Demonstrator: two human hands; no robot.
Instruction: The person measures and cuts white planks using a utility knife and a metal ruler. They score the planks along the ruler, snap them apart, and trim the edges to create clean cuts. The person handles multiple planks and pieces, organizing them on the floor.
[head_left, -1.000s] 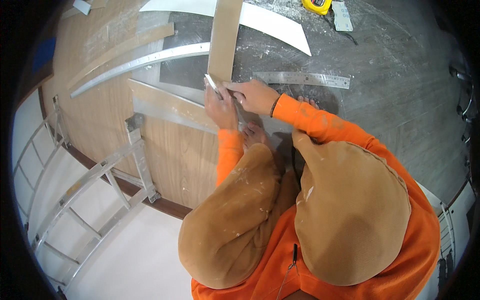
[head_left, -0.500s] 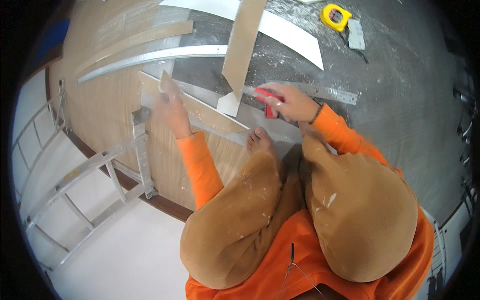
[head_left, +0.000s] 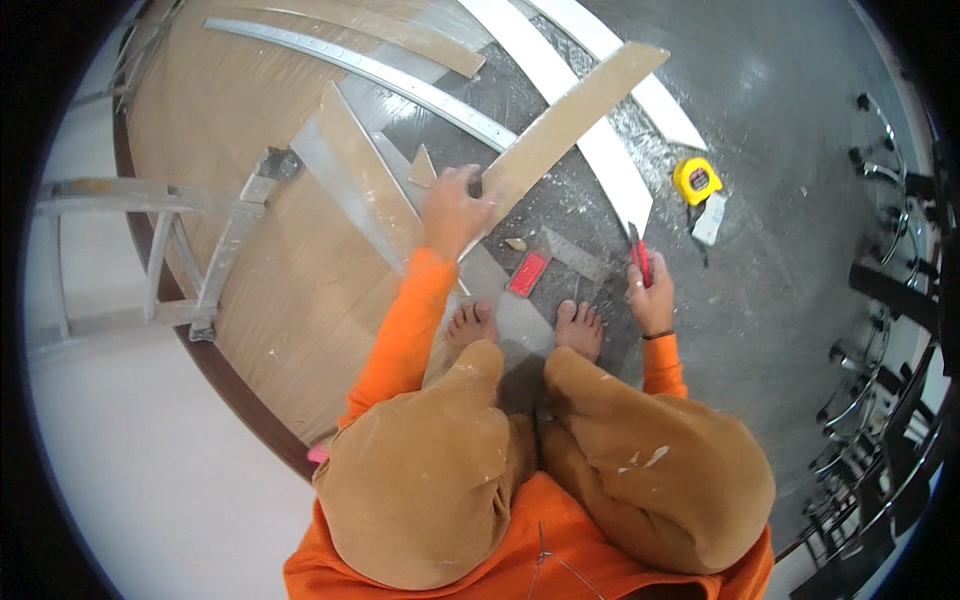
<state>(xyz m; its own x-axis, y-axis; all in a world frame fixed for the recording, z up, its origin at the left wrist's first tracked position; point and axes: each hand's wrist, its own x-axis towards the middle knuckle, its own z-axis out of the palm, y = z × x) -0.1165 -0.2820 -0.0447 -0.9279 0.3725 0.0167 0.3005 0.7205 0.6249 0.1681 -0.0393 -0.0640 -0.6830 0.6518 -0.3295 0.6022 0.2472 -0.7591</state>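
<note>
My left hand point(head_left: 457, 212), slightly blurred, is closed at the near end of a brown-faced board strip point(head_left: 580, 120). That strip slants up to the right across two white strips point(head_left: 605, 150); the fingertips are partly hidden. A red utility knife point(head_left: 641, 254) is in my right hand point(head_left: 653, 291), its blade pointing away, by the pointed near end of a white strip. Between my hands and feet lies a try square with a red handle point(head_left: 528, 273) and metal blade point(head_left: 574, 254). A small triangular offcut point(head_left: 423, 166) is just beyond my left hand.
A yellow tape measure point(head_left: 697, 180) lies at right, a pale block point(head_left: 709, 219) beside it. A long metal straightedge point(head_left: 400, 88) and another brown strip point(head_left: 375, 165) lie at left. A metal ladder point(head_left: 225, 240) stands left; chairs point(head_left: 885, 270) line the right edge.
The view has shifted. My left hand has moved to the brown strip, which now slants right. My right hand has moved right with the knife; the try square lies near my feet.
</note>
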